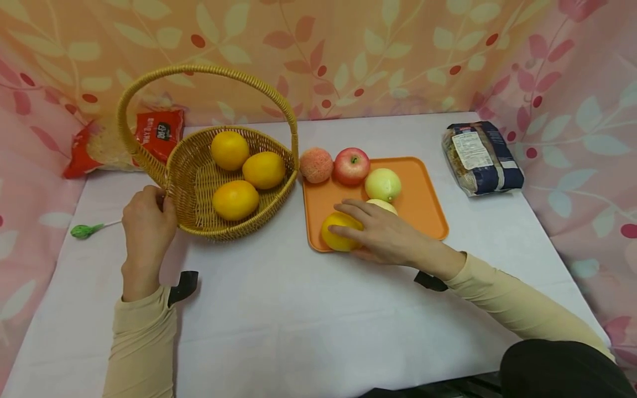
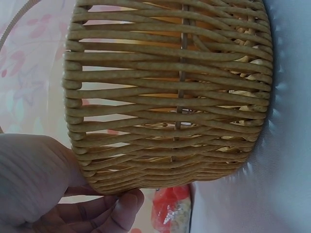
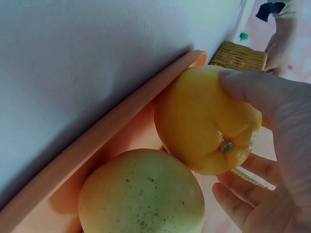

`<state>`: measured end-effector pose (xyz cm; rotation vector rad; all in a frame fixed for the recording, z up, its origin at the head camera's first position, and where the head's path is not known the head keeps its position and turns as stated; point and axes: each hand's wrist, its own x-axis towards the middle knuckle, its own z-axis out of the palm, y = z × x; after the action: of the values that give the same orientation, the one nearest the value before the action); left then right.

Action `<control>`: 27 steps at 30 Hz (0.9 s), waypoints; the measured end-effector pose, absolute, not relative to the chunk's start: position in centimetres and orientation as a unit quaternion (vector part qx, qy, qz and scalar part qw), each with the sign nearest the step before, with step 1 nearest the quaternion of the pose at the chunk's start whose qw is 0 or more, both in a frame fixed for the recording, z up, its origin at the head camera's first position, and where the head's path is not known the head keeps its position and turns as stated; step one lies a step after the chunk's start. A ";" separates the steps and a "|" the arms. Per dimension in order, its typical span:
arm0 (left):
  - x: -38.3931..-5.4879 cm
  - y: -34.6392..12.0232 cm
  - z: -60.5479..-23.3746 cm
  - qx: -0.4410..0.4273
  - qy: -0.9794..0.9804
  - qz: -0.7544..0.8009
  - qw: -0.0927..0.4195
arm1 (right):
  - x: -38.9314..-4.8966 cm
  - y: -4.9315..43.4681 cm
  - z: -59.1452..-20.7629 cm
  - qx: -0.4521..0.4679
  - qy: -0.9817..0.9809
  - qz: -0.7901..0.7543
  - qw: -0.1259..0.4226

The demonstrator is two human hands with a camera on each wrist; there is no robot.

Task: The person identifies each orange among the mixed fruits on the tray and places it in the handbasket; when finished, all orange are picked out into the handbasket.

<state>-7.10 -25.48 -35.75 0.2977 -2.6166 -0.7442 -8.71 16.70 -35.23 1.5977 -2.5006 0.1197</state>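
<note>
My left hand (image 1: 148, 221) grips the left rim of a woven wicker basket (image 1: 186, 218); the left wrist view shows the thumb and fingers (image 2: 124, 213) pinching its edge. Inside the basket lie three yellow-orange fruits, one of them at the front (image 1: 236, 200). My right hand (image 1: 385, 232) holds a yellow orange (image 3: 204, 121) at the front left corner of an orange tray (image 1: 423, 204), thumb on one side and fingers round the other. Against that orange sits a pale green-yellow fruit (image 3: 141, 194), partly hidden by the hand in the head view.
Also on the tray are a red apple (image 1: 352, 166), a pale green fruit (image 1: 383, 184) and a rough pinkish ball-like fruit (image 1: 316, 165) at its back left corner. A red bag (image 1: 159, 132) stands behind the basket, a dark-blue packet (image 1: 483, 157) at the right, a green-tipped stick (image 1: 85, 231) at the left.
</note>
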 end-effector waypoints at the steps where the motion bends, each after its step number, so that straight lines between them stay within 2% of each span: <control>1: -7.1 -25.5 -35.8 0.108 -0.937 -0.266 0.199 | -8.7 16.7 -35.3 0.535 -0.840 0.036 0.083; 11: -7.2 -25.6 -35.9 0.110 -0.938 -0.265 0.195 | -8.5 16.6 -35.6 0.538 -0.840 0.023 0.066; 27: -7.0 -25.5 -35.8 0.106 -0.937 -0.266 0.199 | -8.6 16.0 -35.6 0.539 -0.839 0.015 0.072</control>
<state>-7.02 -25.54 -35.84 0.2962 -2.6211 -0.7438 -8.59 15.98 -35.62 1.6192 -2.5216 0.0438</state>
